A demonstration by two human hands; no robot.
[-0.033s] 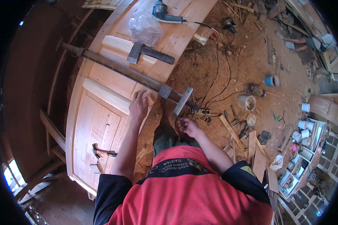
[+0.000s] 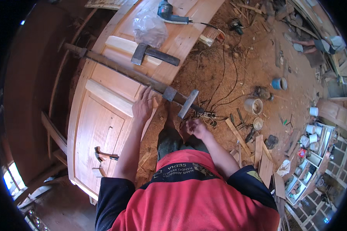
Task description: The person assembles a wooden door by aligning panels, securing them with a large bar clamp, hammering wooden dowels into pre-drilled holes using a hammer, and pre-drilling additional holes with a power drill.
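A long metal bar clamp (image 2: 119, 71) lies across the panelled wooden door (image 2: 100, 115). Its sliding block (image 2: 169, 93) sits by the door's near right edge, and a flat crosspiece (image 2: 188, 104) stands at its end. My left hand (image 2: 142, 107) rests on the door just below the bar, fingers stretched out and holding nothing. Below the crosspiece is my right hand (image 2: 196, 128), apart from the clamp, with loosely bent fingers and nothing visible in them. A heavy hammer-like tool with a dark handle (image 2: 164, 56) lies on the door beyond the bar.
On the door are a claw hammer (image 2: 106, 156), a small wood block (image 2: 98, 172), a clear plastic bag (image 2: 150, 30) and a corded drill (image 2: 169, 13). Cords, a power strip (image 2: 209, 114), buckets (image 2: 253, 106) and offcuts (image 2: 238, 136) lie on the sawdust floor. Another person's legs (image 2: 306, 45) show far right.
My left hand's fingers have straightened a little toward the bar. My right hand has shifted slightly right and its fingers have turned. The clamp has not visibly moved.
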